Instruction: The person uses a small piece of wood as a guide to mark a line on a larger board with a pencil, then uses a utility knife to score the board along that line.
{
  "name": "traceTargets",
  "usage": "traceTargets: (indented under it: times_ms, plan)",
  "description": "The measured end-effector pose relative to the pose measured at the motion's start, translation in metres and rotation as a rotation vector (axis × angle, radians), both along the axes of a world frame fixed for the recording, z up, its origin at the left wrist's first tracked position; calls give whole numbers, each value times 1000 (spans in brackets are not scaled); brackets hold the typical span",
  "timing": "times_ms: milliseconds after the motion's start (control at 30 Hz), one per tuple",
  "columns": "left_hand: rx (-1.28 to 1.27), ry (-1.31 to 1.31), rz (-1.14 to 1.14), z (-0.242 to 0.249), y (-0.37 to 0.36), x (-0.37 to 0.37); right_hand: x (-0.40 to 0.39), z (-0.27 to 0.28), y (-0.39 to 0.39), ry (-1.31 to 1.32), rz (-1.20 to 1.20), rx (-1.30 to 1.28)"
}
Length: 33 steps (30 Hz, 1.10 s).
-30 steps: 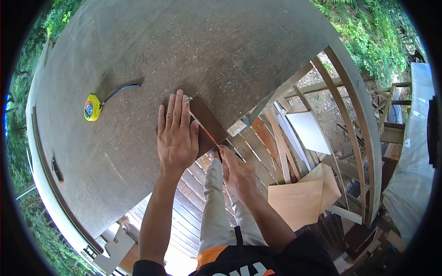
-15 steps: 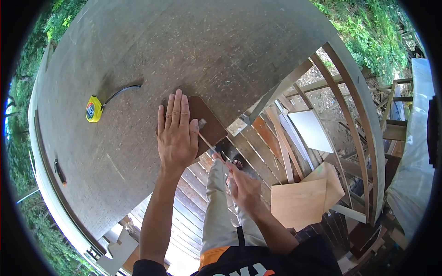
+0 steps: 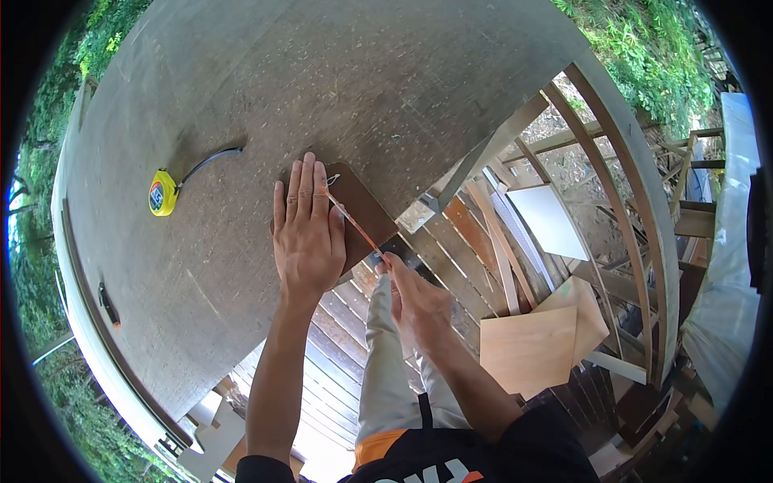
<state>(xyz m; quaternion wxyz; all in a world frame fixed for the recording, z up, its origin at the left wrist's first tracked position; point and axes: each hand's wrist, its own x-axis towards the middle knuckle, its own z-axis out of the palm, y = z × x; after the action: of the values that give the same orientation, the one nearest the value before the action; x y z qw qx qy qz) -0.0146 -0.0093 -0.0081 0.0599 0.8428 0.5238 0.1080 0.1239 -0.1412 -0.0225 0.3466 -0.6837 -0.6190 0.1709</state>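
1. Wears a black top [image 3: 419, 447] with light lettering, above pale trousers [image 3: 385, 358].
2. Grips the near end of a thin, reddish blade-like tool [image 3: 361, 230] in the right hand [image 3: 420, 302], with fingers curled tightly; cannot tell the handle's shape under them.
3. Slants the tool up and leftward over a dark brown board [image 3: 364, 203], with the far tip close beside the left fingers; cannot tell exactly where it meets the wood.
4. Lays the left hand [image 3: 307, 241] flat on the board, palm down, with fingers long and close together.
5. Has the board resting at the near edge of the tabletop [image 3: 322, 72], partly under that palm.
6. Farther left on the tabletop, shows a yellow tape measure [image 3: 163, 193] with strip drawn out, then a black tool with an orange end [image 3: 107, 304].
7. Beyond the edge, reveals slatted flooring [image 3: 441, 262], a light-brown panel [image 3: 527, 354] and a white panel [image 3: 549, 221].
8. Farthest out, shows plastic sheeting [image 3: 725, 249] and green foliage [image 3: 644, 64].
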Motion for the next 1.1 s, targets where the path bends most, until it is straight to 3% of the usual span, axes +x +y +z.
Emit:
traceTargets:
  times_ms: [433, 767, 833, 1100]
  plan:
    - [-2, 8, -7, 0, 1, -1, -1, 3, -1, 40, 10, -128]
    - [4, 5, 1, 1, 0, -1, 3, -16, -12, 117, 32, -43]
    - [-9, 31, -1, 1, 1, 0, 12, -23, -36, 158, 90, -178]
    - [2, 39, 6, 1, 1, 1, 21, -20, -58, 123, 61, 0]
